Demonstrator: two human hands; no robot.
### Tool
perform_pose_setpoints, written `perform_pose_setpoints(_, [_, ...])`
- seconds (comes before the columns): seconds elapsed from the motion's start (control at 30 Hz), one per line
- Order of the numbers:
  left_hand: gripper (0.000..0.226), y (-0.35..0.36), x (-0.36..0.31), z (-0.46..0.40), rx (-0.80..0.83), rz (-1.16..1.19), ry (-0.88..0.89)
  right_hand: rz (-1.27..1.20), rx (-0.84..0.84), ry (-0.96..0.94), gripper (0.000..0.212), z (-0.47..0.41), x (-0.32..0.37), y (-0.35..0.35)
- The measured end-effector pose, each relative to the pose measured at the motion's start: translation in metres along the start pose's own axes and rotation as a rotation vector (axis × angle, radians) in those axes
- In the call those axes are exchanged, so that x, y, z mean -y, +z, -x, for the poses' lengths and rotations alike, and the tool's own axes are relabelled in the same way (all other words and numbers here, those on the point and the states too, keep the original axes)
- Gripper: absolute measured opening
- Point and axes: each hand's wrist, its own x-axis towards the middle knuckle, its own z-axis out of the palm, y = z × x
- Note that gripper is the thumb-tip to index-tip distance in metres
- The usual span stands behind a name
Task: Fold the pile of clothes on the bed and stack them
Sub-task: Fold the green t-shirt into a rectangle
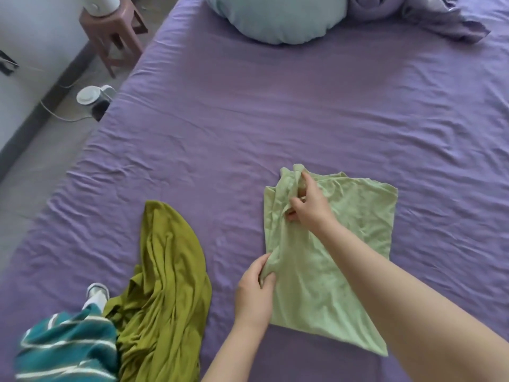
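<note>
Pale green garment [344,230] lies mostly flat on purple sheet of bed [275,106], well short of pillow [278,17]. Left hand [254,293] pinches bunched fold at garment's left edge, fingers curled tight on cloth. Right hand [308,205] grips raised ridge of same garment further up, near its far-left corner, fingers clamped on fabric. Olive garment [168,285] crumpled left of pale green one, apart from it. Teal striped garment [68,348] touches olive one's left side, unfolded.
</note>
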Motion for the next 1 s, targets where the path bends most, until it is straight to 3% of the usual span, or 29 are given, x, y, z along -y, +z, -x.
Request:
perform_pose_setpoints(0.07, [0.039, 0.001, 0.003, -0.001, -0.092, -0.115, 0.008, 0.148, 0.084, 0.006, 0.068, 0.009, -0.011, -0.006])
perform_pose_setpoints(0.13, [0.043, 0.003, 0.004, -0.001, -0.143, -0.190, -0.023, 0.264, 0.050, -0.043, 0.065, 0.031, -0.029, -0.017])
perform_pose_setpoints(0.27, [0.078, 0.013, 0.000, 0.001, -0.030, -0.186, -0.168, 0.417, -0.242, -0.028, 0.060, 0.105, -0.079, -0.050])
perform_pose_setpoints(0.37, [0.071, 0.022, 0.000, 0.004, 0.088, -0.153, -0.262, 0.469, -0.390, 0.177, 0.064, 0.157, -0.114, -0.060])
perform_pose_setpoints(0.5, [0.039, 0.028, 0.002, 0.019, 0.117, -0.029, -0.361, 0.245, -0.370, 0.387, 0.067, 0.196, -0.133, -0.055])
perform_pose_setpoints(0.63, [0.030, 0.028, 0.000, 0.052, 0.071, 0.182, -0.409, -0.063, -0.355, 0.440, 0.006, 0.215, -0.137, -0.068])
perform_pose_setpoints(0.83, [0.023, 0.023, -0.011, 0.117, 0.131, 0.450, -0.526, -0.501, -0.317, 0.553, 0.007, 0.253, -0.140, -0.110])
perform_pose_setpoints(1.0, [0.014, 0.018, -0.008, 0.181, 0.025, 0.467, -0.565, -0.509, -0.263, 0.559, 0.016, 0.315, -0.136, -0.132])
